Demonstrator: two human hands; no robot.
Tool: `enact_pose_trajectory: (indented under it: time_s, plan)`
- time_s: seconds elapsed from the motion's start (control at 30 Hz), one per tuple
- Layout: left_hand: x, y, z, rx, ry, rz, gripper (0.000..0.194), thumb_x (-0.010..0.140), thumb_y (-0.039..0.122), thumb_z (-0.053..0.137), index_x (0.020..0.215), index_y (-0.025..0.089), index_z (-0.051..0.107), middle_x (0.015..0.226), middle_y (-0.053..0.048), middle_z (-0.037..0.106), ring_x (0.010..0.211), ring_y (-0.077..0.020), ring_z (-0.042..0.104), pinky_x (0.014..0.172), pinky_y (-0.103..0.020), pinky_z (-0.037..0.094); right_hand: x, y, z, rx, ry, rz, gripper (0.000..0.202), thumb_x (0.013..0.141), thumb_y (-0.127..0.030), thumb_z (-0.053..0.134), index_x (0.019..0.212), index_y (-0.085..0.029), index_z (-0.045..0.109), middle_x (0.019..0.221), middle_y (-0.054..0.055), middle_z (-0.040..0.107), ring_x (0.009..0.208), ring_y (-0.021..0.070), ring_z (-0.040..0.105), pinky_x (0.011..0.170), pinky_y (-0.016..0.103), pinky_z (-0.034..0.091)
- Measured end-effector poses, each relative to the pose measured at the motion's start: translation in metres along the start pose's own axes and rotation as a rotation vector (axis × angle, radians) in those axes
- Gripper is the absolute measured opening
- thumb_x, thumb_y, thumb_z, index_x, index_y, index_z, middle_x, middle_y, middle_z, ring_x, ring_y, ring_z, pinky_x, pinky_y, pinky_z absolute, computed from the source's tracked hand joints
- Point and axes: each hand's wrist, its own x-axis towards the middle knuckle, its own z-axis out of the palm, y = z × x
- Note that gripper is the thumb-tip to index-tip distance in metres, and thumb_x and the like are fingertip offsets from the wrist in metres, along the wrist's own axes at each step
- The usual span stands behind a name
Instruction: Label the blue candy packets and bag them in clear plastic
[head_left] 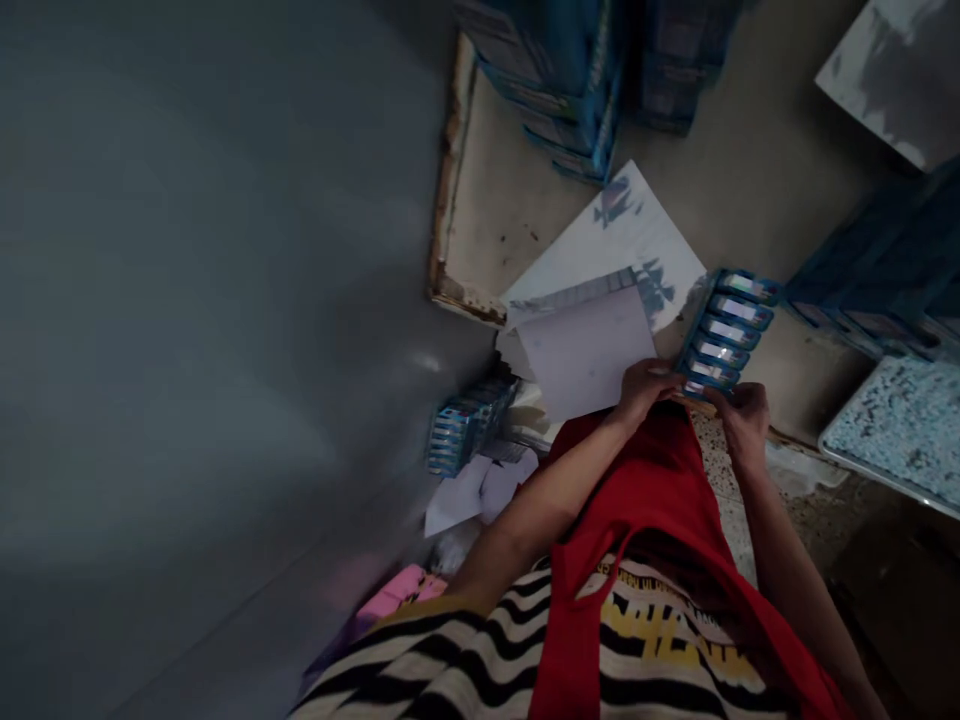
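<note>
The blue pack [726, 330], a row of small blue boxes with pale labels, is at the near edge of the table [487, 220], and I can't tell whether it rests there or is held just above. Taking it as the middle of the clock, the left hand [646, 388] comes in at eight o'clock, thumb and fingers closed on its near left corner; the right hand [744, 415] is at about five, fingers pinching the near right end. Loose paper [589, 345] lies at nine o'clock, beside the left hand, overlapping a white sheet [634, 215] that reaches up towards ten. Out at eleven stands a blue stack [562, 85], with another stack [679, 75] just short of twelve. Dark blue boxes [885, 280] sit between two and three, and near four there's a tray [900, 425] with a speckled blue-and-white surface. Towards half past eight, low by the grey wall [225, 300], I see more small boxes [461, 435]. The person wears a red apron [630, 470] over a striped shirt [450, 655].
</note>
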Motion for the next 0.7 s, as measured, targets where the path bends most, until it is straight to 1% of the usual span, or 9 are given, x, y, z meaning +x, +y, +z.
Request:
enact_pose_trajectory:
  time_s: [0.07, 0.17, 0.27, 0.33, 0.4, 0.5, 0.6, 0.67, 0.7]
  plan:
    - [-0.009, 0.015, -0.025, 0.054, 0.068, 0.081, 0.020, 0.086, 0.039, 0.083, 0.092, 0.021, 0.078, 0.081, -0.007, 0.076, 0.081, -0.0235, 0.071, 0.084, -0.039, 0.056, -0.004, -0.006, -0.014, -0.105, -0.050, -0.022, 0.053, 0.069, -0.065, 0.076, 0.099, -0.026, 0.053, 0.078, 0.000, 0.065, 0.073, 0.0263, 0.063, 0.068, 0.038, 0.044]
    - [-0.019, 0.046, -0.090, 0.375, 0.261, 0.437, 0.026, 0.092, 0.044, 0.079, 0.109, 0.024, 0.079, 0.114, -0.012, 0.079, 0.114, -0.0324, 0.070, 0.110, -0.047, 0.049, -0.010, -0.032, -0.038, -0.297, 0.033, -0.177, 0.040, 0.077, -0.057, 0.065, 0.100, -0.025, 0.057, 0.088, 0.007, 0.071, 0.080, 0.0299, 0.067, 0.072, 0.042, 0.044]
    - [-0.003, 0.073, -0.155, 0.758, 0.419, 0.636, 0.071, 0.080, 0.047, 0.091, 0.142, 0.022, 0.066, 0.144, -0.019, 0.066, 0.140, -0.0441, 0.055, 0.124, -0.057, 0.034, -0.006, -0.086, -0.038, -0.234, 0.028, -0.368, 0.032, 0.083, -0.055, 0.064, 0.095, -0.025, 0.062, 0.090, 0.008, 0.072, 0.081, 0.0281, 0.067, 0.076, 0.042, 0.047]
    - [0.020, 0.081, -0.183, 0.939, 0.383, 0.543, 0.099, 0.068, 0.042, 0.100, 0.154, 0.020, 0.056, 0.154, -0.024, 0.058, 0.144, -0.0515, 0.048, 0.125, -0.065, 0.027, 0.007, -0.134, -0.012, -0.124, -0.084, -0.486, 0.027, 0.087, -0.052, 0.065, 0.092, -0.025, 0.066, 0.088, 0.006, 0.074, 0.080, 0.0259, 0.066, 0.077, 0.040, 0.049]
    - [0.043, 0.079, -0.201, 1.017, 0.271, 0.420, 0.114, 0.058, 0.041, 0.105, 0.157, 0.020, 0.053, 0.158, -0.026, 0.053, 0.144, -0.0550, 0.046, 0.123, -0.070, 0.028, 0.029, -0.185, 0.033, -0.022, -0.236, -0.623, 0.023, 0.089, -0.047, 0.064, 0.092, -0.025, 0.071, 0.089, 0.005, 0.076, 0.083, 0.0246, 0.068, 0.080, 0.038, 0.050]
    - [0.064, 0.061, -0.222, 0.915, 0.136, 0.416, 0.099, 0.060, 0.055, 0.101, 0.146, 0.022, 0.065, 0.155, -0.022, 0.058, 0.143, -0.0490, 0.050, 0.121, -0.059, 0.037, 0.068, -0.243, 0.115, -0.009, -0.553, -0.803, 0.027, 0.094, -0.045, 0.061, 0.091, -0.023, 0.076, 0.090, 0.004, 0.077, 0.084, 0.0227, 0.069, 0.081, 0.036, 0.050]
    - [0.068, 0.039, -0.241, 0.705, 0.195, 0.447, 0.050, 0.091, 0.057, 0.074, 0.126, 0.022, 0.076, 0.135, -0.016, 0.071, 0.130, -0.0351, 0.063, 0.115, -0.046, 0.045, 0.099, -0.263, 0.180, -0.317, -0.776, -0.833, 0.015, 0.091, -0.034, 0.071, 0.085, -0.022, 0.077, 0.088, 0.003, 0.077, 0.088, 0.0228, 0.069, 0.083, 0.034, 0.048]
    - [0.071, 0.032, -0.249, 0.638, 0.271, 0.423, 0.047, 0.093, 0.051, 0.072, 0.128, 0.019, 0.074, 0.128, -0.016, 0.073, 0.122, -0.0334, 0.066, 0.110, -0.045, 0.048, 0.108, -0.258, 0.204, -0.592, -0.771, -0.886, 0.008, 0.086, -0.023, 0.075, 0.094, -0.022, 0.078, 0.097, 0.004, 0.079, 0.096, 0.0243, 0.068, 0.087, 0.035, 0.046]
    - [0.074, 0.031, -0.250, 0.652, 0.293, 0.416, 0.055, 0.087, 0.051, 0.080, 0.131, 0.019, 0.072, 0.129, -0.017, 0.072, 0.122, -0.0354, 0.065, 0.109, -0.047, 0.048, 0.109, -0.253, 0.210, -0.704, -0.735, -0.933, 0.017, 0.085, -0.018, 0.075, 0.101, -0.022, 0.078, 0.106, 0.005, 0.079, 0.101, 0.0254, 0.067, 0.090, 0.035, 0.045]
